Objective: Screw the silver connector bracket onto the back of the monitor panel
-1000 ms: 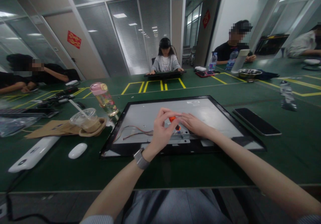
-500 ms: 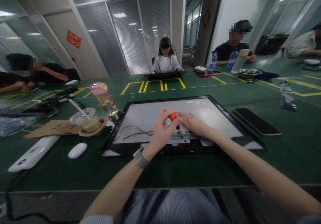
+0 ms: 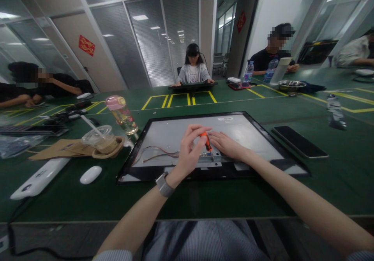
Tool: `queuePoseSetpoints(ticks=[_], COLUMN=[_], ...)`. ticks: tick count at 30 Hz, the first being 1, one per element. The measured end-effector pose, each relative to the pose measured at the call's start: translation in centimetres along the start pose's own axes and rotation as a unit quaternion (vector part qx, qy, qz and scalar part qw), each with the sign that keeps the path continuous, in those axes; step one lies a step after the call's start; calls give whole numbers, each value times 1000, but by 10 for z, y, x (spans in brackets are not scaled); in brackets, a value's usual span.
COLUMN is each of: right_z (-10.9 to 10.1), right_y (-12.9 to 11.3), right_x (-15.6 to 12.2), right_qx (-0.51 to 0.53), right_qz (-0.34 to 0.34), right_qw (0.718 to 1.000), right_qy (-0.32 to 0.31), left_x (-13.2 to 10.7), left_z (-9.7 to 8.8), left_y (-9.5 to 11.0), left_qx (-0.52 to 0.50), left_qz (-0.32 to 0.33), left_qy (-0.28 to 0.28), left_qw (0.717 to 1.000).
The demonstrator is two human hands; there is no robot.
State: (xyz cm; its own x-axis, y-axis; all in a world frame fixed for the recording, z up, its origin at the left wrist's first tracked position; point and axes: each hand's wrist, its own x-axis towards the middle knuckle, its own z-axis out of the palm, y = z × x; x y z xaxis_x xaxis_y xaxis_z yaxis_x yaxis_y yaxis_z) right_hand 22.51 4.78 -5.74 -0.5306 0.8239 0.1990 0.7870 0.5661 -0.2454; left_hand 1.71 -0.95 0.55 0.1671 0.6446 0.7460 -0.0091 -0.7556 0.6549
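Observation:
My left hand grips an orange and black screwdriver by its handle between thumb and fingers. The tool is tilted, its tip down at a small metal bracket near the front edge of a flat display panel. The panel has a grey back and a black frame, and lies on the table. My right hand rests on it with fingers stretched out, the fingertips close to the screwdriver. Thin wires run across the panel left of my left hand.
Left of the panel are a pink-lidded bottle, a plastic cup on brown paper, a white mouse-shaped object and a long white device with a cable. A phone lies to the right. Several people sit around the green table.
The fingers of my left hand have shifted and loosened around the screwdriver's handle, so more of it shows. My right hand stays in place.

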Motion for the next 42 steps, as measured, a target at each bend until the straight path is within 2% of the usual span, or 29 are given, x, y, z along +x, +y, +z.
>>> queuePoseSetpoints(ticks=[5, 10, 16, 23, 32, 35, 39, 42], right_z=[2, -1, -2, 3, -2, 0, 2, 3], right_y=[2, 0, -1, 2, -1, 0, 3, 4], right_x=[1, 0, 1, 2, 0, 1, 1, 1], right_qx=[10, 21, 10, 3, 15, 17, 5, 2], right_qz=[11, 8, 10, 15, 10, 9, 14, 2], right_qw=[1000, 1000, 1000, 1000, 1000, 1000, 1000, 1000], right_qy=[-5, -15, -20, -7, -17, -11, -15, -5], left_x=[1, 0, -3, -1, -1, -1, -2, -2], left_z=[0, 2, -3, -1, 3, 2, -1, -1], left_y=[1, -4, 1, 3, -6, -4, 0, -1], left_qx=[-3, 21, 22, 37, 49, 49, 27, 35], left_qz=[-9, 15, -14, 11, 41, 30, 9, 18], left_qy=[-18, 14, -9, -4, 41, 34, -4, 1], left_qw=[1000, 1000, 1000, 999, 997, 998, 1000, 999])
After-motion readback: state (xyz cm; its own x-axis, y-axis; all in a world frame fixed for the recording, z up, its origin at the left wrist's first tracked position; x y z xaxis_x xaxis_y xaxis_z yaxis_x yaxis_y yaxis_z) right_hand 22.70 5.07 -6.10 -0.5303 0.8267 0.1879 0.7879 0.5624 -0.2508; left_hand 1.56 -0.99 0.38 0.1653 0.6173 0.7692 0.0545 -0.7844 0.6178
